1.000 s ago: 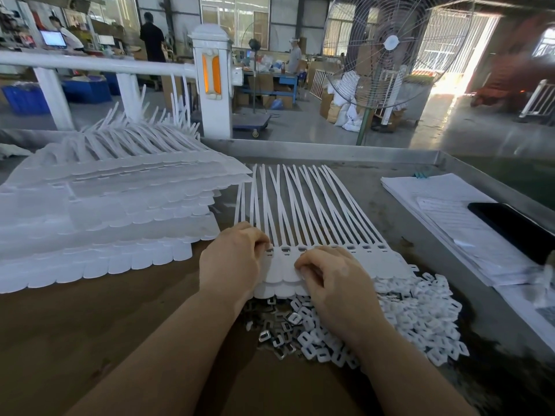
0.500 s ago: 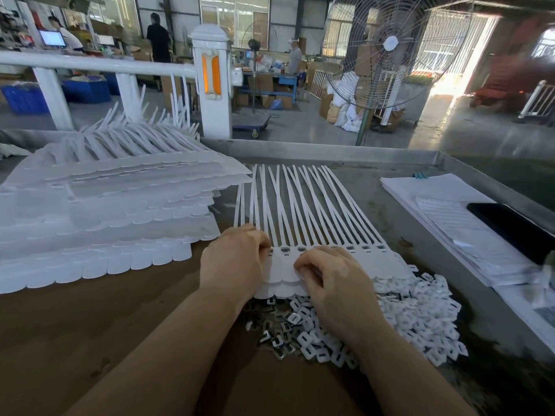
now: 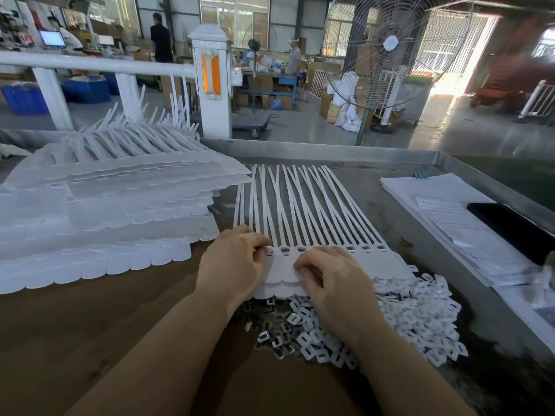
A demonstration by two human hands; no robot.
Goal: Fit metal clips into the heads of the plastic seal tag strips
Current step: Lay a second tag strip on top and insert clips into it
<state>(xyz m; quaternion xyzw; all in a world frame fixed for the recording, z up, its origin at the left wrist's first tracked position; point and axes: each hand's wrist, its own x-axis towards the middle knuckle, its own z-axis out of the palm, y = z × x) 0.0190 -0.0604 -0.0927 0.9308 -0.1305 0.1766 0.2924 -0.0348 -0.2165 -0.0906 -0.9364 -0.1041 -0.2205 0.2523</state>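
Fingers of the left hand [image 3: 232, 265] and right hand [image 3: 333, 280] curl onto the white plastic seal tag strips [image 3: 300, 211], whose tails run away; small metal clips [image 3: 276, 337] lie just below.

A single wide-angle camera worn on the person's head looks forward and steeply down across a steel-rimmed grey work table [image 3: 330, 151], close enough that both bare forearms enter from the bottom edge and fill the lower third. The left hand [image 3: 231, 265] and right hand [image 3: 333, 283] sit near the centre of the view, just below the middle. The fanned row of white plastic seal tag strips [image 3: 300, 205] runs away from the lens toward the far rim. Above the rim the view opens onto a factory floor, where a large wire-caged pedestal fan [image 3: 390, 49] bows with the lens. No second view overlaps it.
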